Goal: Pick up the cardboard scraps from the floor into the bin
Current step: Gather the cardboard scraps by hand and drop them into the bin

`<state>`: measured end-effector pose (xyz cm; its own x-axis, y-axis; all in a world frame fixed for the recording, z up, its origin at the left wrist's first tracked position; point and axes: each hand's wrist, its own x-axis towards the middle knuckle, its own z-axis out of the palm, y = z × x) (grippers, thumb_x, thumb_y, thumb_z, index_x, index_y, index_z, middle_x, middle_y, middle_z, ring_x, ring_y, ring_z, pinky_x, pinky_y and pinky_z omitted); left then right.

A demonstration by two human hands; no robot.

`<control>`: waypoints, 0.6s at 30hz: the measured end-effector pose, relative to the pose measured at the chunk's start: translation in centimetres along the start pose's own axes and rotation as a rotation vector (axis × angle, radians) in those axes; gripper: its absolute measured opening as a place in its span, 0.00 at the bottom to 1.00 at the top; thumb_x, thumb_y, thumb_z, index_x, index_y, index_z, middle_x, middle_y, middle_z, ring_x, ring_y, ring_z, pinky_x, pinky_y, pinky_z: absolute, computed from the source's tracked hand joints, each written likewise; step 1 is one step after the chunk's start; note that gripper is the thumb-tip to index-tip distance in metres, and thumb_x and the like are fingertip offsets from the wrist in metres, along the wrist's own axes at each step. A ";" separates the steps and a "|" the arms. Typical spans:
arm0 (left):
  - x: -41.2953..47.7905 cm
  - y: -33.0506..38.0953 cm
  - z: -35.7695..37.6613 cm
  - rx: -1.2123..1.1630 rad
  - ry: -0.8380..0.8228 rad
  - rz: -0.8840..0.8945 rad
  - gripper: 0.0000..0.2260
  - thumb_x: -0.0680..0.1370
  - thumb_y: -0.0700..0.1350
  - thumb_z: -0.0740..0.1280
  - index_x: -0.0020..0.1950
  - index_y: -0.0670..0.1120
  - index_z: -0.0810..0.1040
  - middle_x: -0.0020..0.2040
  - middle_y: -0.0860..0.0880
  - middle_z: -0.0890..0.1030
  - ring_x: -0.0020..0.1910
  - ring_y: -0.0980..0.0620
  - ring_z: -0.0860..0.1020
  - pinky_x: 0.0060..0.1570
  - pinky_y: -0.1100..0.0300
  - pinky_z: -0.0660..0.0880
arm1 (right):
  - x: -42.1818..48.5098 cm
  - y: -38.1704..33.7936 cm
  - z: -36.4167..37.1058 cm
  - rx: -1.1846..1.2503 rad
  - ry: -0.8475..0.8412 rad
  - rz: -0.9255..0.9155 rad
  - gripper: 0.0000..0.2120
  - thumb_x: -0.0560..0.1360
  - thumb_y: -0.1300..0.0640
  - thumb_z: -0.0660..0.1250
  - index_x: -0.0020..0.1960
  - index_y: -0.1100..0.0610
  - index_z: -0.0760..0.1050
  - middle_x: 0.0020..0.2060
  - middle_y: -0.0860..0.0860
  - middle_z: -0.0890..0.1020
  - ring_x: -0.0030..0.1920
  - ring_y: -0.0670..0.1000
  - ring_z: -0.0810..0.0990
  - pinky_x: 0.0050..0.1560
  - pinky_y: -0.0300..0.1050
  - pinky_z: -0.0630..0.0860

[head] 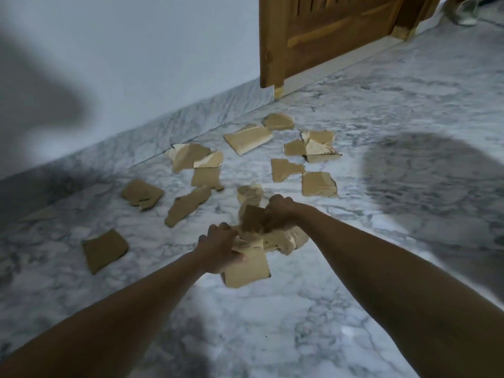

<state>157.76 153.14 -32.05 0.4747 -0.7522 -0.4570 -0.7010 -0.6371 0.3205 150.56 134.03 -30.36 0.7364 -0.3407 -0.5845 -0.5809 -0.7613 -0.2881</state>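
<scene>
While strewn with cardboard scraps, marble floor; left hand, right hand clamped on scraps.

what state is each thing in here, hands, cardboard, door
left hand: grip closed on the gathered scraps
right hand: grip closed on the gathered scraps
gathered scraps: bunched between both hands, low over the floor
loose scraps: scattered flat on the floor, untouched
wooden door: standing open from its frame
bin: not in view
</scene>
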 end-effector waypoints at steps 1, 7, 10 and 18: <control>0.2 -0.4 -0.1 0.065 -0.008 -0.028 0.30 0.71 0.59 0.70 0.71 0.55 0.69 0.69 0.50 0.66 0.69 0.44 0.64 0.61 0.49 0.68 | 0.1 -0.4 0.9 -0.065 0.025 0.016 0.35 0.65 0.38 0.75 0.65 0.54 0.74 0.62 0.56 0.70 0.63 0.60 0.70 0.61 0.58 0.69; 2.2 0.7 -1.0 0.238 -0.087 -0.025 0.31 0.71 0.61 0.72 0.70 0.50 0.72 0.69 0.47 0.63 0.66 0.41 0.64 0.59 0.48 0.70 | -1.2 0.2 1.6 -0.097 0.163 -0.054 0.26 0.69 0.46 0.76 0.60 0.53 0.69 0.59 0.55 0.72 0.62 0.59 0.70 0.59 0.57 0.66; 2.9 0.8 -1.3 0.241 -0.119 -0.011 0.30 0.71 0.61 0.73 0.68 0.49 0.73 0.65 0.45 0.70 0.64 0.42 0.68 0.57 0.50 0.70 | -2.1 2.1 -0.7 0.258 0.147 -0.057 0.27 0.67 0.54 0.80 0.57 0.55 0.66 0.53 0.53 0.76 0.51 0.54 0.76 0.43 0.48 0.72; 1.3 -0.8 -1.1 -0.010 -0.097 0.033 0.26 0.68 0.56 0.77 0.59 0.48 0.72 0.56 0.50 0.75 0.60 0.46 0.74 0.54 0.53 0.69 | 0.3 1.1 -4.0 1.099 0.183 0.188 0.21 0.73 0.52 0.76 0.58 0.64 0.75 0.47 0.57 0.81 0.42 0.53 0.80 0.36 0.45 0.77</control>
<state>159.55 152.46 -31.96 0.3976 -0.7531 -0.5241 -0.7100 -0.6144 0.3443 151.52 130.93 -27.77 0.5926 -0.5429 -0.5951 -0.6115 0.1777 -0.7710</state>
